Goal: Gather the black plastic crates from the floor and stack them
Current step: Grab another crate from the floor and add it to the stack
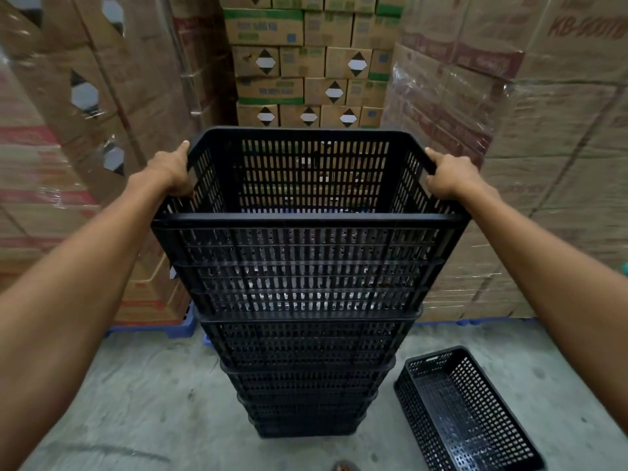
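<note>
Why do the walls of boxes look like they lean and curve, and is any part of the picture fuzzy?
Head view: the wide-angle lens bows the cardboard boxes at the edges; their print is soft, with glare on the plastic wrap; the top crate and both hands, left hand and right hand, look fairly sharp.

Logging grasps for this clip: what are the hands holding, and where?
Both hold the top crate of the stack: left hand and right hand on its opposite side rims.

The brown carton (574, 25) at the upper right carries large red letters reading "KB-900", cut off by the picture's edge. The green-banded boxes (268, 27) at the back bear printing too blurred to read, and the diamond labels (265, 62) on the boxes below them show no legible text.
</note>
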Motion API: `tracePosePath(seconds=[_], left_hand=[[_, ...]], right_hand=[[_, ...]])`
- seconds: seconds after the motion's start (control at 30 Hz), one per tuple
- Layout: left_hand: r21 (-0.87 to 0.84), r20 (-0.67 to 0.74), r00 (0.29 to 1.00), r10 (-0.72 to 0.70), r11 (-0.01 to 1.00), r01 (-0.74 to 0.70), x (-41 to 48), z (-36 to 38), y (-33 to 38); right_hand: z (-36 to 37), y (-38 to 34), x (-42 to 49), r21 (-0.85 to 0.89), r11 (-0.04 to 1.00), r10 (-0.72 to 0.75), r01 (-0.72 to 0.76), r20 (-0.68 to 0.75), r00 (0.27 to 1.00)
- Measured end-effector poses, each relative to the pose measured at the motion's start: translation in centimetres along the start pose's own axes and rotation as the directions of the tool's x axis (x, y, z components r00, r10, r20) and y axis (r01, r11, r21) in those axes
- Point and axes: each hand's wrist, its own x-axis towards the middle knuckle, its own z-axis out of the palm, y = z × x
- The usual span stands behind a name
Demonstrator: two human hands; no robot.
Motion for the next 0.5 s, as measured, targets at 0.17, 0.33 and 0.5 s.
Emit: tracePosePath(seconds=[0.17,0.33,0.5], left_hand=[[0.019,-0.014,1.000,0.028,0.999,-0.028,0.1,0.3,-0.1],[0.066,0.008,0.999,0.049,0.997,-0.049,-0.2,0.3,0.0],[0.016,0.007,0.992,0.122,0.992,-0.122,0.1,0.4,0.2]], right_hand=[[0.0,-0.4,-0.6,-0.045,0.999,0.020,-0.022,-0.044,0.999],[-0.2,-0.5,-0.3,-0.081,0.996,0.021,-0.026,-0.059,0.998],[-0.7,-1.4,0.2,-0.233,0.971,-0.079,0.060,-0.073,0.994]])
